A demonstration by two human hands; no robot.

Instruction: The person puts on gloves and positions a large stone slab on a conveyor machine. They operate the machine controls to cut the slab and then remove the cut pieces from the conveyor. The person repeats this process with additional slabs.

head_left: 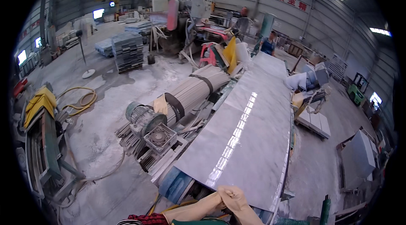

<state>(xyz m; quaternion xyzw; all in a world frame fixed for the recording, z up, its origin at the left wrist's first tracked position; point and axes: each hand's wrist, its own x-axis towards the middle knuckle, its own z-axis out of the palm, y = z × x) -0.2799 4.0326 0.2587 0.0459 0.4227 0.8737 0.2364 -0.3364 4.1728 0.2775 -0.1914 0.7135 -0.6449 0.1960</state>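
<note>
Both my hands wear cream rubber gloves and meet at the near end of a long polished pale stone slab. My left hand comes in from the lower left, its fingers hidden where the gloves meet. My right hand is bent over at the top, its fingers folded against the left glove; whatever may be in them is hidden. Red plaid cloth shows at the left forearm. Under the slab's near end is a blue roller or drum. A strip of reflected light runs along the slab.
Left of the slab lie a dusty motor with gearbox and strapped bundled strips, with a cream glove on top. Stacked slabs stand farther left. A person is at the slab's far end. A green forklift stands right.
</note>
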